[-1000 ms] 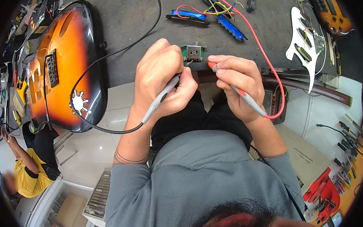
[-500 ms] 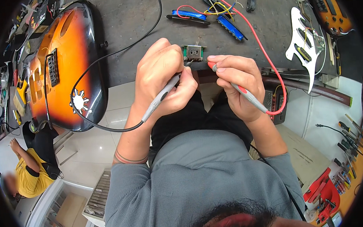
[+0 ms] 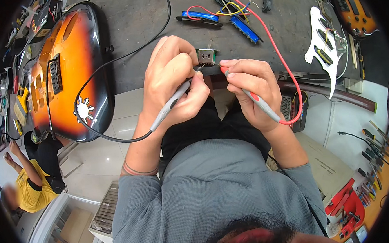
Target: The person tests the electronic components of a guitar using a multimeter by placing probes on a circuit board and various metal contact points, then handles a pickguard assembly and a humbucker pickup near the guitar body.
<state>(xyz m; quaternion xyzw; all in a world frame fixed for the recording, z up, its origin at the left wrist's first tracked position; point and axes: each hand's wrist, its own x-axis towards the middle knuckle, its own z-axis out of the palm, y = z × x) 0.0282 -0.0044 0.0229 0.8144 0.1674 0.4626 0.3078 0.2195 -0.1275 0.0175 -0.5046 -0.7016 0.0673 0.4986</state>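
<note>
A small metal-cased part with a green board (image 3: pixel 206 55), perhaps a switch, lies at the near edge of the dark table between my hands. My left hand (image 3: pixel 172 74) is closed round a grey test probe (image 3: pixel 164 113) with a black lead, its tip near the part's lower side. From the right, my right hand (image 3: pixel 255 81) grips a red-and-grey test probe (image 3: pixel 264 105) with a red lead. Its red end points at the part's right side. I cannot tell whether either tip touches.
A sunburst guitar body (image 3: pixel 80 74) lies left, with the black lead crossing it. Blue-wrapped pickups (image 3: pixel 244 28) lie ahead. A white pickguard (image 3: pixel 325 48) and another guitar body (image 3: pixel 353 9) are on the right. A person in yellow (image 3: pixel 33 191) sits at lower left.
Both hands and probes have shifted slightly to the left, and the red probe's end is closer to the metal-cased part. The person in yellow has moved a hand.
</note>
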